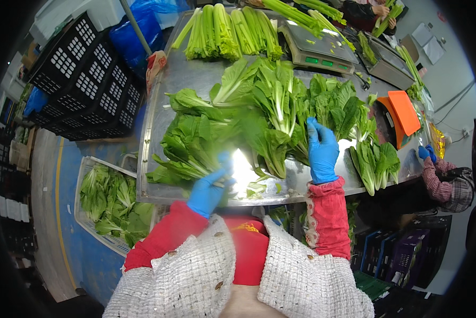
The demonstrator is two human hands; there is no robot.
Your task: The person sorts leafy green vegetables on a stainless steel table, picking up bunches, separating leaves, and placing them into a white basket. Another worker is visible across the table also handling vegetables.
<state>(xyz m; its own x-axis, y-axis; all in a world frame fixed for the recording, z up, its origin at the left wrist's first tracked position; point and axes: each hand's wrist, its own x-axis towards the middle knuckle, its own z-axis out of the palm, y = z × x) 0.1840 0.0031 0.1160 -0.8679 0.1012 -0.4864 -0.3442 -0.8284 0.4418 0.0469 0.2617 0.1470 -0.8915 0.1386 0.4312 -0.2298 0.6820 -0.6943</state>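
Observation:
My left hand (209, 193), in a blue glove, is closed around the pale stem end of a leafy green bunch (190, 161) near the table's front edge. A blurred patch in the view partly veils its fingertips. My right hand (323, 153), gloved alike, hovers by the dark leaves of another leafy green bunch (333, 103). Its fingers are bent and a little apart, with nothing visible between them. Between the hands lies a pile of leafy greens (275, 99) with white stems. Trimmed stem pieces (255, 190) lie on the metal table (164, 75).
Celery (218, 31) and a digital scale (319, 49) stand along the back. An orange scale (401, 117) is at right, near smaller greens (375, 167). Stacked black crates (86, 79) rise at left above a white crate (102, 228) of greens. Another person (446, 185) works at far right.

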